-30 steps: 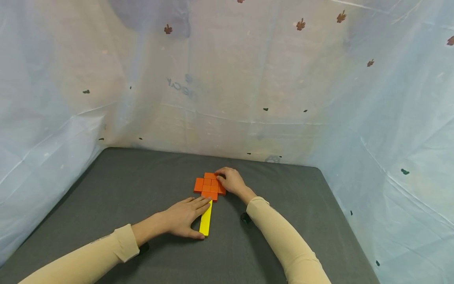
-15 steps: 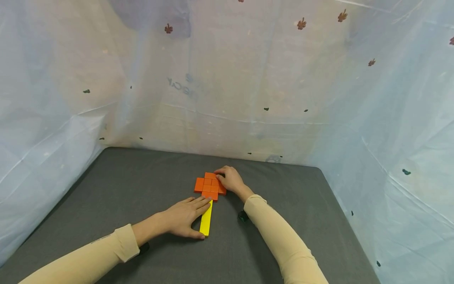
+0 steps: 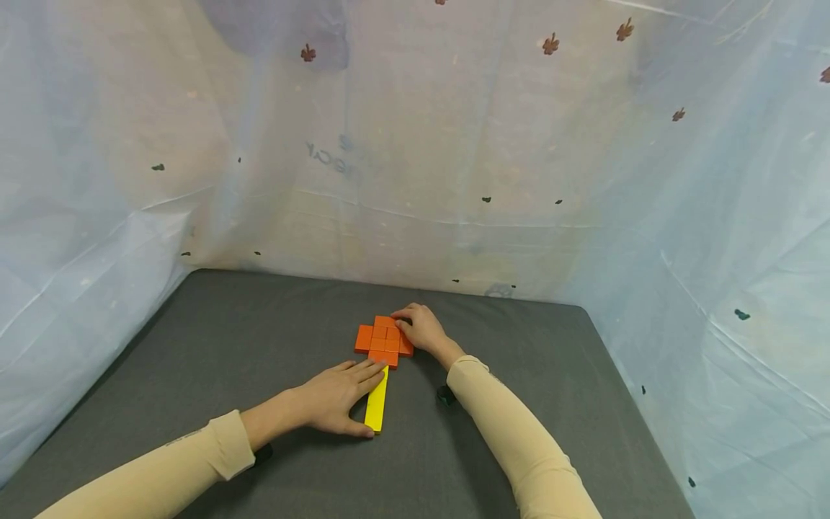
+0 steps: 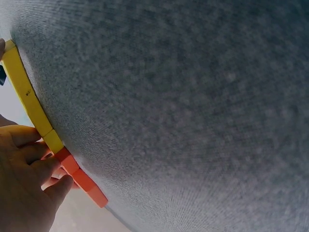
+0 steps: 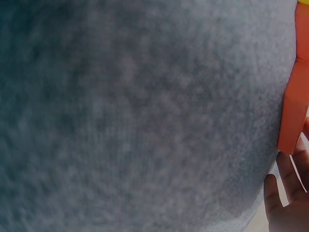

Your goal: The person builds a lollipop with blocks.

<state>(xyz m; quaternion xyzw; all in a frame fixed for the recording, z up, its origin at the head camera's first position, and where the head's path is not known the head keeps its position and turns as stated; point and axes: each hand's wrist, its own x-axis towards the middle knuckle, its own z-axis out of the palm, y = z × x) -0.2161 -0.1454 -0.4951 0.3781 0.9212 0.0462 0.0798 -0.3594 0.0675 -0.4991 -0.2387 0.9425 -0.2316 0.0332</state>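
Note:
Flat orange blocks (image 3: 379,339) lie edge to edge in a cross-like cluster on the dark grey surface. A yellow strip (image 3: 376,407) runs from their near side; in the left wrist view, a seam divides the yellow pieces (image 4: 28,92). My left hand (image 3: 337,396) spreads along the strip, fingertips by the yellow-orange join and thumb at the near end. My right hand (image 3: 424,330) rests at the cluster's far right corner, touching the orange blocks with loosely bent fingers. It hides part of the right-hand block. In the right wrist view, fingers meet an orange block's (image 5: 293,113) end.
Dark grey cloth (image 3: 259,317) covers the table. Pale plastic sheeting (image 3: 415,158) with small leaf-like marks hangs behind it and at both sides. Both forearms wear cream sleeves (image 3: 519,432).
My right forearm has shifted slightly left, while the right hand stays at the orange blocks. The left hand and the yellow strip hold their places.

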